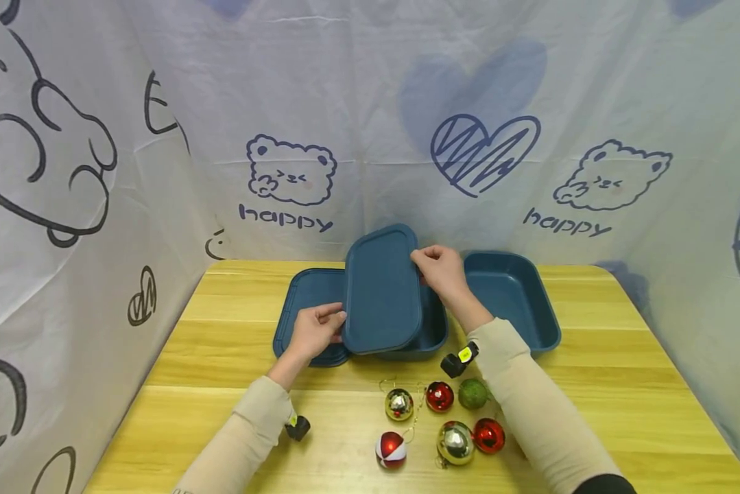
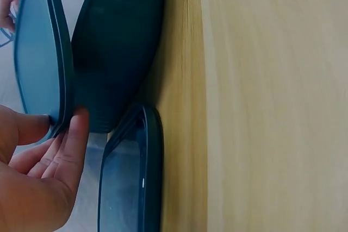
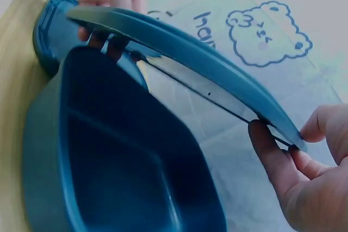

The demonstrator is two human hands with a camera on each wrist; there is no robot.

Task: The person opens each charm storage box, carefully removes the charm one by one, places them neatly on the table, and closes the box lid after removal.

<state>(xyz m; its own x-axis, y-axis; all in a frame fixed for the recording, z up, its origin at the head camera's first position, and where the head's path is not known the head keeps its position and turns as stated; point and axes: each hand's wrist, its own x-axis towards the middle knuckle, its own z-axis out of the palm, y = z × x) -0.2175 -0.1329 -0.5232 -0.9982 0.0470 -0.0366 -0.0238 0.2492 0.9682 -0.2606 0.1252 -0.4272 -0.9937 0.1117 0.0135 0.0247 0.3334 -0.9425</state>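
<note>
Both hands hold a dark blue lid (image 1: 382,288), tilted above a blue container (image 3: 41,150) of matching color. My left hand (image 1: 314,329) pinches the lid's near left edge, thumb on one face and fingers on the other in the left wrist view. At the far right corner, my right hand (image 1: 440,271) grips the rim between thumb and fingers. The right wrist view shows a gap between lid and container, whose inside is dark. A second blue lid (image 1: 308,295) lies on the table to the left, partly covered by the left hand and the held lid.
Right of the right hand stands another uncovered blue container (image 1: 508,291). Several ornament balls lie in front on the wooden table (image 1: 178,412): gold (image 1: 455,442), red (image 1: 439,396), green (image 1: 473,394) and red-white (image 1: 391,450). A printed cloth (image 1: 370,123) hangs behind the table.
</note>
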